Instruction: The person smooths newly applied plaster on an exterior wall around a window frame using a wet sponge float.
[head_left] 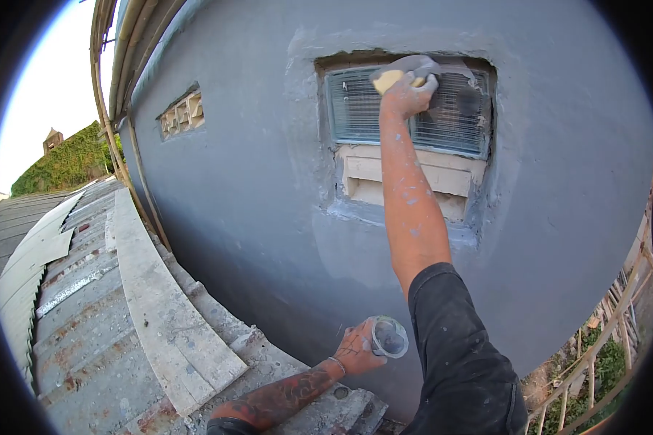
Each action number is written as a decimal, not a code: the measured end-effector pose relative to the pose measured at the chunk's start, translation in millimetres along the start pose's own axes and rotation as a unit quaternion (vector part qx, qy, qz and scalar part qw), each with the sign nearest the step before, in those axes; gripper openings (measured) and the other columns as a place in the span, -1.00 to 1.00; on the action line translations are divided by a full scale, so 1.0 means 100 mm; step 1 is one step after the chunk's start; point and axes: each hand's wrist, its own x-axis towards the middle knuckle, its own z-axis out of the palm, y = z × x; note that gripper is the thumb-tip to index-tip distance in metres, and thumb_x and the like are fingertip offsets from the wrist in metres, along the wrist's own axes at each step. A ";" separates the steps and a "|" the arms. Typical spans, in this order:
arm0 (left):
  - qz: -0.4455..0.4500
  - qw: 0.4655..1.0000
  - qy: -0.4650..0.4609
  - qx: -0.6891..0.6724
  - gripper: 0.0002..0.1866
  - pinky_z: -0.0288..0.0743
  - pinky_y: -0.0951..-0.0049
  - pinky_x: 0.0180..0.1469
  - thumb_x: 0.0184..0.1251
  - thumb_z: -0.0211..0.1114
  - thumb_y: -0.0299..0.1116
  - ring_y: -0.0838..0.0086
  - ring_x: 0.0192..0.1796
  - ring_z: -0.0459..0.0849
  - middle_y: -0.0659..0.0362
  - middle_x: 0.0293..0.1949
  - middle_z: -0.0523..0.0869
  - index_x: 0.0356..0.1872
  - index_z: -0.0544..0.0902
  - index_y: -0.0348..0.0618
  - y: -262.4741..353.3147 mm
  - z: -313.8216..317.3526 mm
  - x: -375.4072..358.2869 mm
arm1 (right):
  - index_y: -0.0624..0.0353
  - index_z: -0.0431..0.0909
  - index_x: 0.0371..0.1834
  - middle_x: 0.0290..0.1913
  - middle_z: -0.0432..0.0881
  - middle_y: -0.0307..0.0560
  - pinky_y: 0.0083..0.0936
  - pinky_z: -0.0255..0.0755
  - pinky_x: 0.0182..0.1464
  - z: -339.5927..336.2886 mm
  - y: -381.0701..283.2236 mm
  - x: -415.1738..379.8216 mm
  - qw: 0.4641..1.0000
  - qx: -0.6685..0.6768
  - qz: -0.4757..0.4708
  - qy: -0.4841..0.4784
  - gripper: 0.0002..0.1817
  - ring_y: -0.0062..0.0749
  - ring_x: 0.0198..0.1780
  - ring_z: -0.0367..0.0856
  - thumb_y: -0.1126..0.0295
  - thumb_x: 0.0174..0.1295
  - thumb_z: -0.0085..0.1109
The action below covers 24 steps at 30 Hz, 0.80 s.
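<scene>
My right hand (408,96) reaches up to the window and is closed on a pale yellow, sponge-like pad (389,80). A grey, smeared-looking sheet or layer (419,64) shows around the pad, close under the top edge of the window recess. Behind the hand is the ribbed glass window (453,116), set back in the grey wall (261,138). Low in front of the wall, my left hand (357,348) grips a clear plastic cup (389,337) with grey paste or paint in it, its mouth tilted toward me. Grey specks dot my right forearm.
Below the glass sits a cream vent block (366,181). A smaller vent opening (183,114) lies farther left. A corrugated roof (87,312) with a long board (167,312) runs along the left. Bamboo poles (112,145) rise at the wall's far end. At lower right is a railing (595,355).
</scene>
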 end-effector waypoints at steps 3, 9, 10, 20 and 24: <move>0.001 1.000 0.002 -0.002 -0.20 0.15 0.15 0.22 -0.19 0.42 -0.18 0.11 0.20 0.41 -0.01 0.06 0.49 0.17 0.30 -0.14 -0.02 0.01 0.00 | 0.32 0.36 0.12 -0.04 0.55 0.27 -0.17 0.46 0.00 -0.03 0.11 -0.28 0.993 -0.082 -0.038 -0.079 -0.58 0.08 0.00 0.58 0.44 0.19 0.14; -0.003 1.000 0.000 -0.004 -0.21 0.15 0.15 0.22 -0.19 0.42 -0.18 0.12 0.20 0.41 0.00 0.05 0.49 0.16 0.31 -0.13 -0.01 0.01 0.00 | 0.24 0.17 0.19 0.05 0.43 0.26 -0.23 0.53 -0.01 -0.48 -0.17 0.02 0.998 0.030 -0.029 0.038 -0.51 -0.01 0.02 0.54 0.40 0.24 0.11; -0.006 1.000 -0.011 -0.011 -0.22 0.16 0.16 0.21 -0.19 0.42 -0.18 0.12 0.20 0.41 0.00 0.05 0.49 0.16 0.31 -0.13 0.02 -0.02 0.00 | 0.22 0.16 0.20 0.05 0.39 0.24 -0.23 0.57 -0.05 -0.55 -0.30 0.10 0.997 -0.002 -0.037 0.070 -0.53 0.01 -0.04 0.55 0.41 0.27 0.06; -0.011 1.000 -0.005 0.002 -0.20 0.16 0.18 0.21 -0.17 0.40 -0.17 0.13 0.20 0.40 -0.01 0.07 0.47 0.19 0.30 -0.18 0.00 0.02 -0.01 | 0.30 0.29 0.19 0.03 0.46 0.18 -0.28 0.59 -0.01 0.06 -0.06 0.12 0.998 -0.004 0.044 0.050 -0.58 0.00 0.02 0.57 0.41 0.29 0.01; -0.017 1.000 -0.010 0.005 -0.13 0.14 0.15 0.25 -0.15 0.41 -0.15 0.05 0.23 0.37 -0.11 0.13 0.43 0.24 0.22 -0.24 -0.04 0.01 0.01 | 0.24 0.33 0.18 0.03 0.48 0.18 -0.21 0.54 -0.03 0.30 0.02 -0.27 0.998 -0.032 0.062 0.001 -0.58 0.02 0.01 0.56 0.40 0.25 0.07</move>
